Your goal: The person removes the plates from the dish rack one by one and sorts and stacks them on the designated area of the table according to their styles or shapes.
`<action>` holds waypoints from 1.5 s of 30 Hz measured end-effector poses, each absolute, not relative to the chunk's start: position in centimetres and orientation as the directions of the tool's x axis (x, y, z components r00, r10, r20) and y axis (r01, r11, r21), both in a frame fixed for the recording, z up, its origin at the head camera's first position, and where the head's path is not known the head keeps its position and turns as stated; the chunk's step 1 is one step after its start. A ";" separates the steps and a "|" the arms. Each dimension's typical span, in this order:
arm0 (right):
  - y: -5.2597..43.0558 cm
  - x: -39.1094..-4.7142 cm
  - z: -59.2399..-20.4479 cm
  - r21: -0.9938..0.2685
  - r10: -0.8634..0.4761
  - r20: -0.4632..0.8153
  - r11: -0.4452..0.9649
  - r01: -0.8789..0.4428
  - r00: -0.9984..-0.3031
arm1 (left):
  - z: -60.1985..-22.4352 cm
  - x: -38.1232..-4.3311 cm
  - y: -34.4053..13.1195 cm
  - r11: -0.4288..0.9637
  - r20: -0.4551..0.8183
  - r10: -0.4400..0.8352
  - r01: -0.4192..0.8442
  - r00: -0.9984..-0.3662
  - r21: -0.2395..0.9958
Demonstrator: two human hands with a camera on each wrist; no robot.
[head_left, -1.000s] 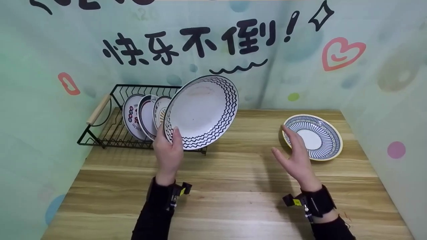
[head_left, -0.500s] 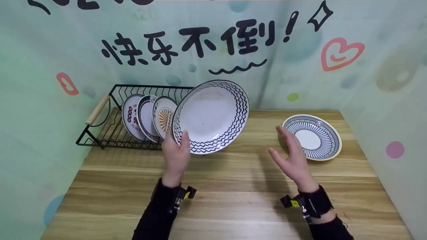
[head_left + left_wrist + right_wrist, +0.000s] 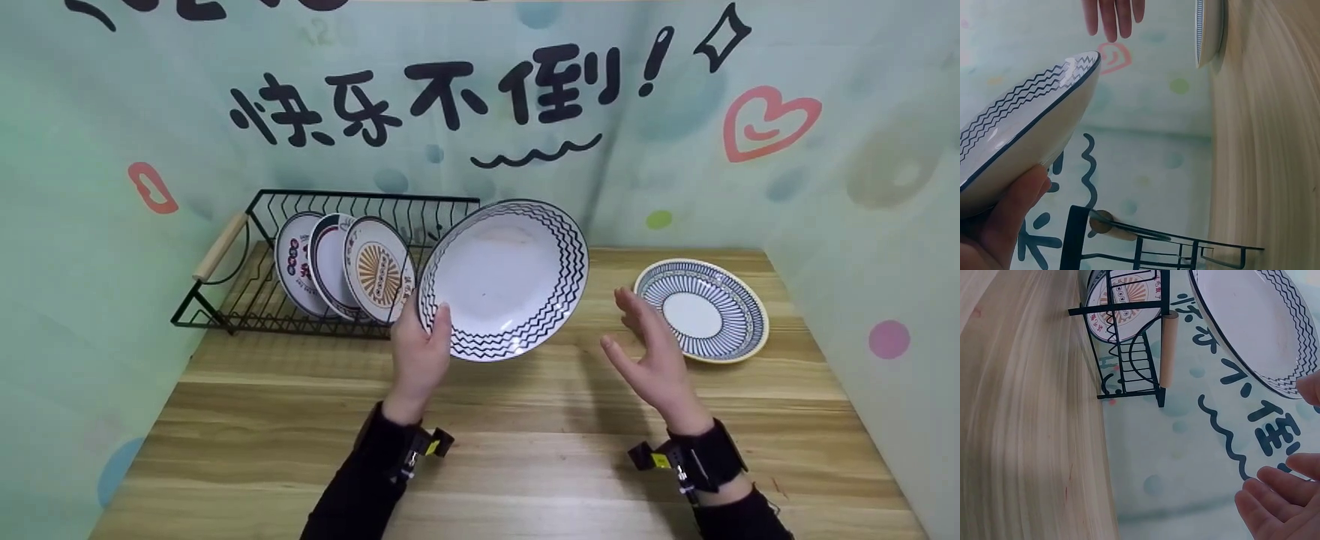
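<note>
Curled round the rim of a tilted, round white plate with black zigzag bands, the left hand holds it above the wood-grain table. The right hand, fingers extended, is near a round blue-patterned white plate on the table. Farther left, three patterned round plates lean in a black wire rack.

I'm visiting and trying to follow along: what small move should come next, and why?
Probably bring the zigzag plate a little closer to the right hand. The left hand grips it by one side only, above the table, while the right hand holds nothing and faces the plate's free side.
</note>
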State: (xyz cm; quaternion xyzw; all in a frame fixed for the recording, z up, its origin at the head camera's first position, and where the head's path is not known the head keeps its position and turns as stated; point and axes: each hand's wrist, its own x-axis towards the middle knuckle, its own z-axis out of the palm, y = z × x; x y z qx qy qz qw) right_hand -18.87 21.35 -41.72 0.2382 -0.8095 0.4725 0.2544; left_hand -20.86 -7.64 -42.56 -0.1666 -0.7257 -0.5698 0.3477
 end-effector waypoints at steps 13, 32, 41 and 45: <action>21.1 -19.2 -42.6 -0.611 -0.176 0.659 0.443 -0.657 -0.731 | -43.4 -20.4 -6.6 0.314 0.660 -0.084 0.609 -0.746 0.728; 21.6 -20.1 -44.6 -0.701 -0.145 0.574 0.420 -0.576 -0.806 | -43.7 -19.9 -5.3 0.217 0.614 -0.004 0.599 -0.789 0.771; 20.6 -18.3 -41.8 -0.789 -0.113 0.499 0.352 -0.504 -0.859 | -44.1 -19.6 -4.7 0.206 0.623 0.012 0.611 -0.782 0.764; 20.9 -18.6 -42.4 -0.801 -0.104 0.494 0.331 -0.499 -0.863 | -44.1 -19.5 -4.6 0.200 0.609 0.008 0.598 -0.793 0.776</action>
